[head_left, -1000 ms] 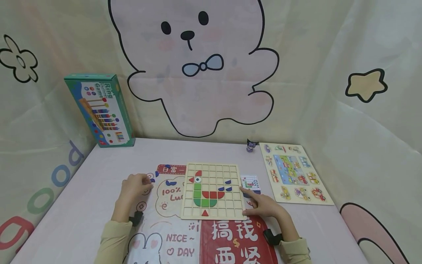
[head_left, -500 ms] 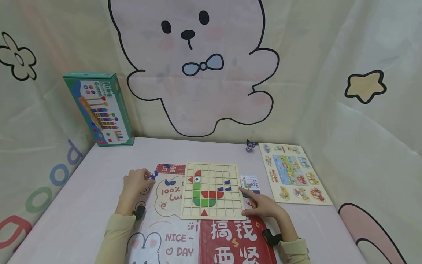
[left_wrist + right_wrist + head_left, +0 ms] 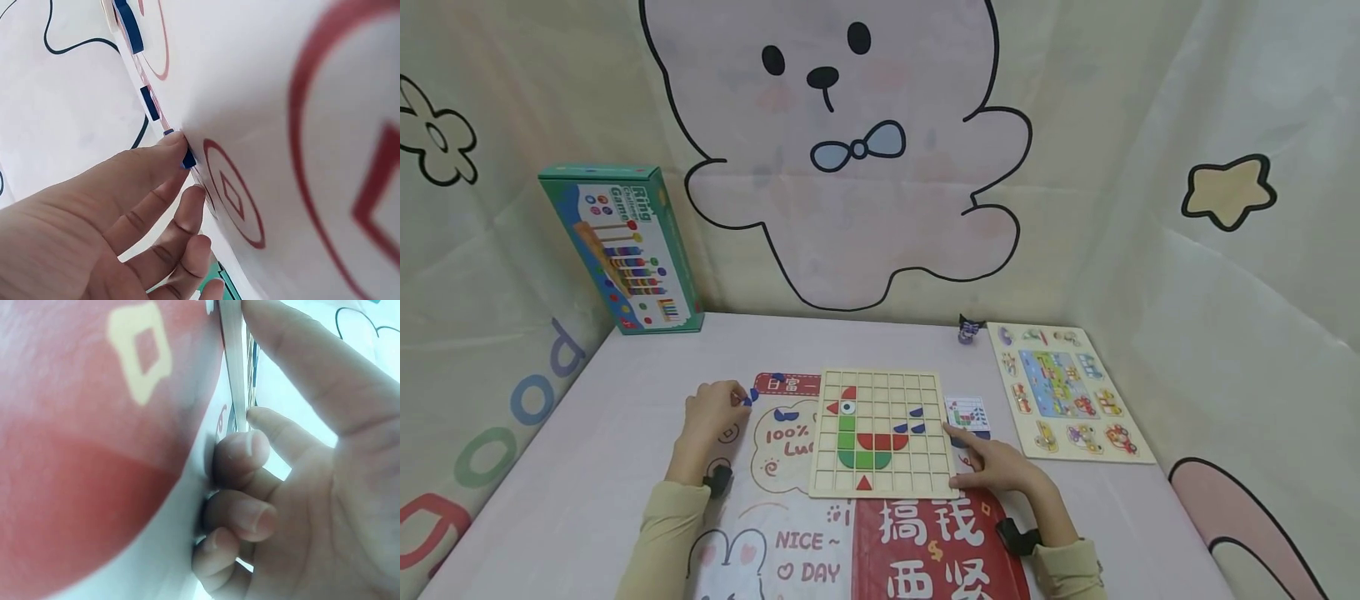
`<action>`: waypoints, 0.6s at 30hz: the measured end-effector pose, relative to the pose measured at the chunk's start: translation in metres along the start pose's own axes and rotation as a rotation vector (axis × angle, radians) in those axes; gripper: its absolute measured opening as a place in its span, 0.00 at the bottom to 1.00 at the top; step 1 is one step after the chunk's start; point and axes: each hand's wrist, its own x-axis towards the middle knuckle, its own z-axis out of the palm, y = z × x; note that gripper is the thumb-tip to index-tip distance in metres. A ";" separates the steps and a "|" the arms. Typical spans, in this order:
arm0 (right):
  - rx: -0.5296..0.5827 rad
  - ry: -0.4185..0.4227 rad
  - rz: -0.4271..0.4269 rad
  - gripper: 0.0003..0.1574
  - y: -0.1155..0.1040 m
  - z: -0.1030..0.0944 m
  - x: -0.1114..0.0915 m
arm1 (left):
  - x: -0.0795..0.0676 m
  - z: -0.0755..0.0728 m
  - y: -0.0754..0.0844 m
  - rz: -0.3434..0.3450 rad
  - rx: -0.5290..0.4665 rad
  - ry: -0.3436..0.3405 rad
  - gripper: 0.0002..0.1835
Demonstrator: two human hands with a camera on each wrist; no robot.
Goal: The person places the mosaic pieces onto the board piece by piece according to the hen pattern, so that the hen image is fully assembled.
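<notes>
At the left edge of the printed mat, my left hand (image 3: 711,417) pinches a small blue puzzle piece (image 3: 189,158) between thumb and index finger, low against the mat. My right hand (image 3: 1000,467) rests at the right edge of the wooden grid board (image 3: 925,462), index finger and thumb extended onto it, the other fingers bent beside it. On the grid lie red, green and blue pieces forming a bird, with a red triangle (image 3: 865,483) in the bottom row. Another blue piece (image 3: 786,414) lies on the mat left of the board.
A picture card (image 3: 967,414) lies right of the board, partly near my right hand. Farther right is a wooden picture puzzle (image 3: 1075,392); a small purple figure (image 3: 968,330) stands by it. A green box (image 3: 625,250) stands at the back left.
My left hand has moved slightly away and to the right, reaching the blue pieces and closing thumb and finger on one. The right hand stays on the board's edge.
</notes>
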 end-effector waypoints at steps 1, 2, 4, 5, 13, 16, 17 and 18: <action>0.001 -0.001 -0.001 0.54 0.000 0.000 0.000 | 0.000 0.000 0.000 0.001 -0.002 -0.002 0.12; 0.001 -0.001 -0.002 0.54 0.001 0.000 0.001 | 0.000 0.000 -0.001 0.005 -0.001 -0.003 0.12; 0.002 -0.001 -0.003 0.54 0.002 0.000 0.001 | -0.001 0.000 -0.001 0.016 -0.003 -0.007 0.11; 0.002 -0.001 -0.004 0.54 0.002 0.001 0.001 | -0.001 0.000 -0.002 0.023 0.000 -0.008 0.11; 0.006 -0.003 -0.008 0.54 0.003 0.001 0.002 | -0.004 0.001 -0.002 0.064 0.024 -0.014 0.10; 0.009 -0.002 -0.006 0.54 0.003 0.001 0.002 | -0.005 0.002 -0.002 0.085 0.052 -0.008 0.10; 0.012 -0.002 -0.007 0.54 0.003 0.001 0.002 | -0.006 0.002 -0.001 0.093 0.062 -0.005 0.09; 0.011 -0.002 -0.006 0.54 0.003 0.001 0.002 | -0.006 0.002 0.000 0.102 0.071 -0.001 0.09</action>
